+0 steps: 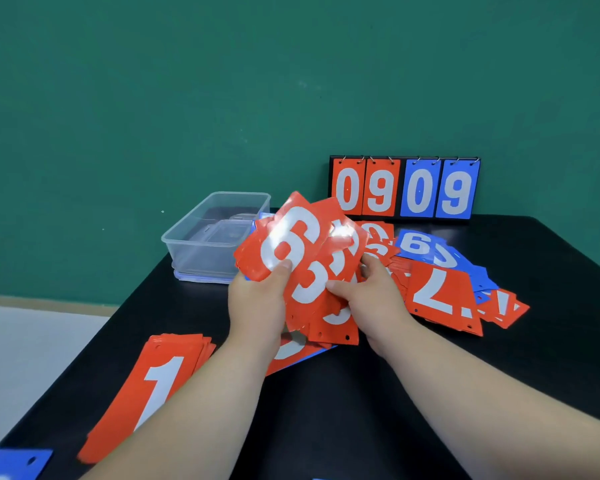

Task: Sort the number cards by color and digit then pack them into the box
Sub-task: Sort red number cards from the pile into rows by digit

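Note:
A fan of red number cards [302, 258] is held up above the black table [361, 393], a 6 in front and 3s behind it. My left hand [257, 306] grips the fan from the left, thumb on the 6. My right hand [371, 296] pinches the cards on the right side of the fan. A clear plastic box [205, 244] stands at the back left, apart from both hands. A stack of red 1 cards [153, 386] lies near the front left. Loose red and blue cards [440, 275], with a red 7 on top, are piled to the right.
A black scoreboard stand [404, 188] showing red 09 and blue 09 stands against the green wall at the back. A blue card [11, 462] lies at the front left corner. More cards [298, 351] lie under my hands. The table's left edge runs diagonally.

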